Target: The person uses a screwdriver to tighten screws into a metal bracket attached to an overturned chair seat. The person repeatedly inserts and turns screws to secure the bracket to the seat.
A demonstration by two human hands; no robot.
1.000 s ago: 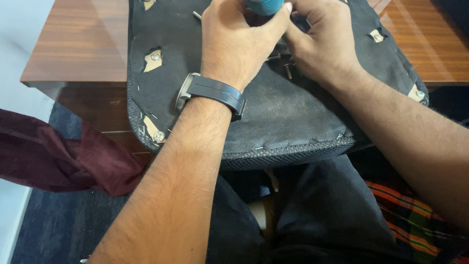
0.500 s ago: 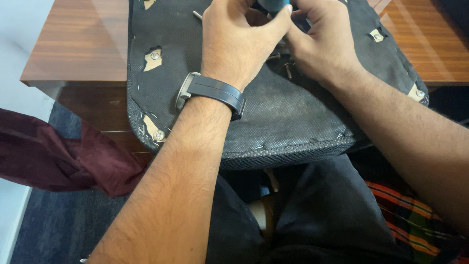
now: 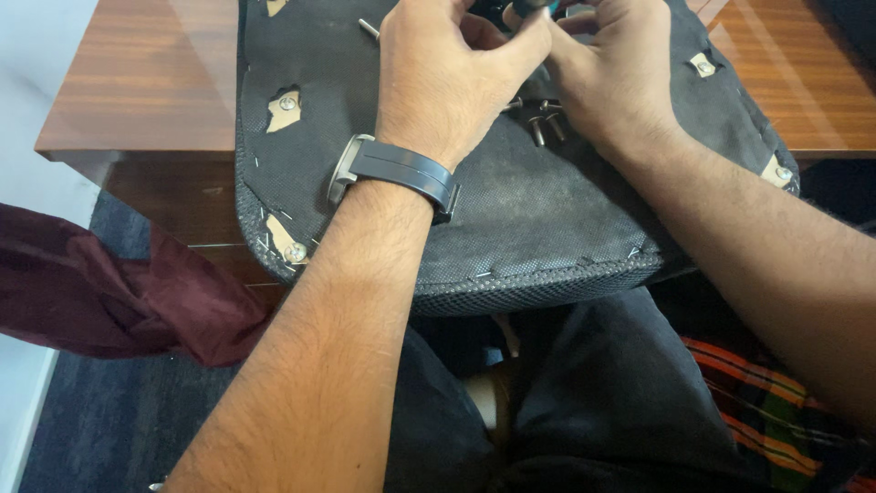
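Left hand and right hand are both curling round a small dark tool tip at the top edge of frame; the fingers are closed, but what exactly they're gripping is cut off. The upturned black fabric-covered seat pad is lying on the brown wooden counter, its near edge overhanging toward the lap. It looks stiff, bulky and fairly light, and best gripped at the rim. The short silver bolts lying loose on the fabric just below the hands are small, smooth and likely to roll, so they need a fingertip pinch. A maroon cloth is hanging at the left.
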